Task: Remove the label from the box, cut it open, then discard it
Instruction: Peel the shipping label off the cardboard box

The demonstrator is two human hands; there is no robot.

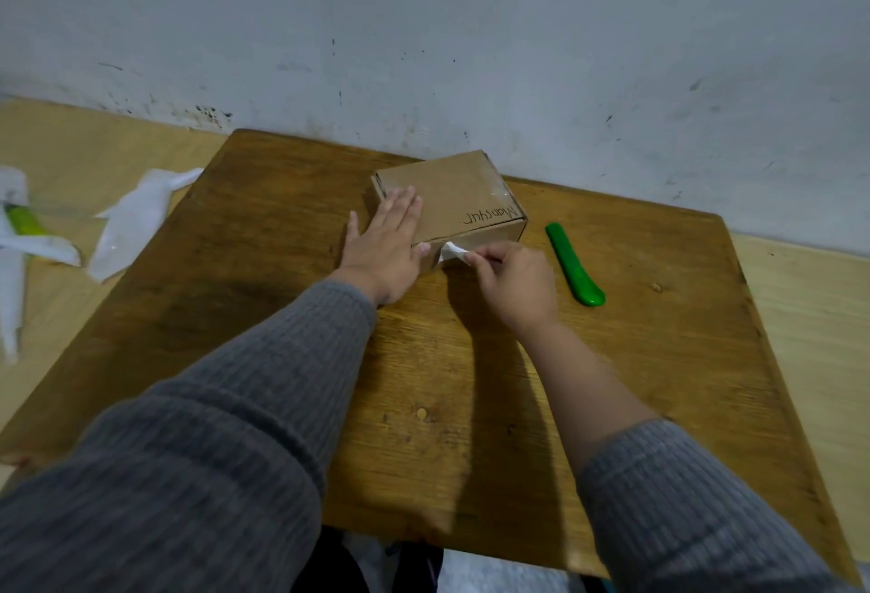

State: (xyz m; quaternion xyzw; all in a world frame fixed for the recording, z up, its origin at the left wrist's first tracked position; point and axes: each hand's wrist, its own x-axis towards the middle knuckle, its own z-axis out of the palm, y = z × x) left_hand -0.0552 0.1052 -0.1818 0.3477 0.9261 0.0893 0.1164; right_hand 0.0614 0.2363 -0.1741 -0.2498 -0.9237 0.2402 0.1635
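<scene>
From the head view, 2 grey ribbed sleeves (pixel 197 465) fill the foreground, reaching forward over a worn wooden table (pixel 245 310). Beyond them sits 1 cardboard box (pixel 452 196) near the table's far edge, close to the grubby white wall (pixel 471 27). The left hand (pixel 383 248) lies flat and spread on the box's left part, fingers on the lid, thumb out to the side on the table. The right hand (pixel 515 281) is just in front of the box's near face, fingertips pinched on 1 white label (pixel 453 254), whose end is lifted off the cardboard. Handwriting on the lid, upside down from here, seems to read "Mansyur". 1 green cutter (pixel 574 265) lies to the right of the right hand, apart from it. Off the table's left edge, white paper scraps (pixel 136 220) lie on the floor.
</scene>
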